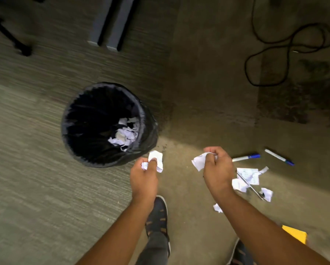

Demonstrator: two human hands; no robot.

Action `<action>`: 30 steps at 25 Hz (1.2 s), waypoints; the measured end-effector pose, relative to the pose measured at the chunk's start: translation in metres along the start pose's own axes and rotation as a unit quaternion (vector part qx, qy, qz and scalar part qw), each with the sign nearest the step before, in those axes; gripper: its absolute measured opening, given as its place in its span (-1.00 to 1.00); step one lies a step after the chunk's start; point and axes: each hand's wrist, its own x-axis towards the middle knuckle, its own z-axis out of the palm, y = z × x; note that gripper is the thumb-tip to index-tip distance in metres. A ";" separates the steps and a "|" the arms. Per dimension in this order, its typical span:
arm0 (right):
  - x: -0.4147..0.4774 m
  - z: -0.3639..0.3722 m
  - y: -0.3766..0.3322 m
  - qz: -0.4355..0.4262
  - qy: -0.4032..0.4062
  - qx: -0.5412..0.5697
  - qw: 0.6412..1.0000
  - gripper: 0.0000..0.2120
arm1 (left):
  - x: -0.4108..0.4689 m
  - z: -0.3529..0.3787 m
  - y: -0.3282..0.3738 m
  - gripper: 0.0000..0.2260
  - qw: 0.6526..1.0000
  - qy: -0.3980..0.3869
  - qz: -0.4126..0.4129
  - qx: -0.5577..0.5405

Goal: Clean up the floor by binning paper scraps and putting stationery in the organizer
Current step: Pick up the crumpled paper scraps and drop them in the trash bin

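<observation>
A black bin (143,119) with a black liner stands on the carpet, with several white paper scraps (125,134) at its bottom. My left hand (144,178) is shut on crumpled white paper (156,158), just right of the bin's near rim. My right hand (216,167) grips another white paper scrap (198,162) further right, over the floor. Several paper scraps (249,175) lie on the floor right of my right hand, with a thin silver pen (254,189) across them. Two blue-capped markers (246,158) (279,157) lie beyond them.
A small scrap (217,208) lies by my right forearm. A yellow object (296,234) sits at the lower right. A black cable (286,54) loops at the upper right. Grey furniture legs (110,25) and a black stand leg (16,43) are beyond the bin. My feet (157,213) stand below.
</observation>
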 end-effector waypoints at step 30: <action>-0.036 0.118 -0.102 -0.039 -0.142 0.013 0.989 -0.77 | 0.080 -0.085 0.075 -0.47 0.978 0.043 0.112 0.168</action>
